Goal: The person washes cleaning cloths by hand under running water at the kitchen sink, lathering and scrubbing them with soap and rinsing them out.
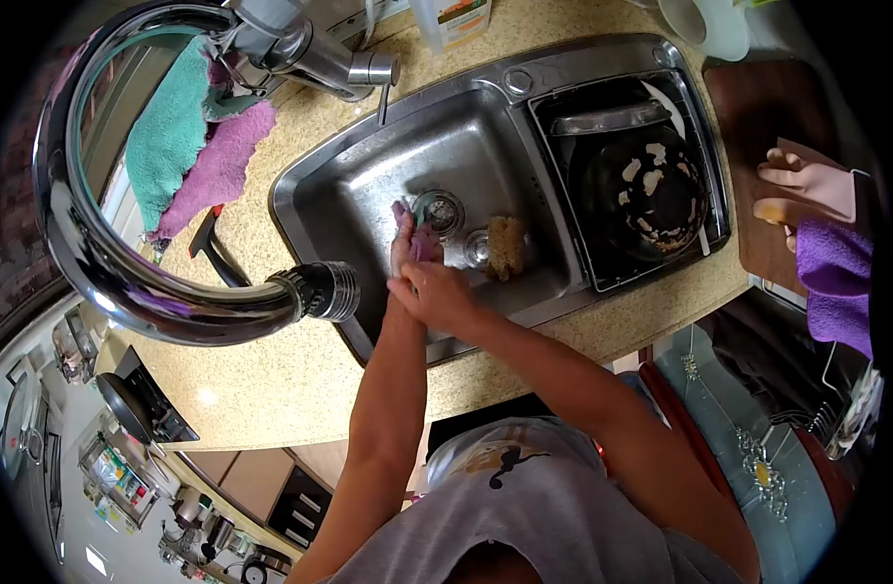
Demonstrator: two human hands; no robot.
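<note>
Over the steel sink basin (pixel 349 195), my left hand (pixel 403 255) is closed on a wet-looking pinkish-purple cloth (pixel 425 243). Part of the cloth shows beyond its fingers. My right hand (pixel 438 295) crosses over from the right, its fingers wrapped round the base of my left hand at the wrist. Whether the right fingers also touch the cloth is hidden. Just beyond the hands lies the drain strainer (pixel 438 212). A brown scouring sponge (pixel 506 247) rests on the basin floor to the right, beside a small shiny round metal piece (pixel 476 249).
A chrome faucet (pixel 174 326) arches in at left, its spout near my left forearm. The right basin holds a rack with a worn dark pan (pixel 660 195). Teal and purple cloths (pixel 179 136), a black-and-red tool (pixel 216 251), a cutting board (pixel 772 107) and rubber gloves (pixel 806 185) surround the sink.
</note>
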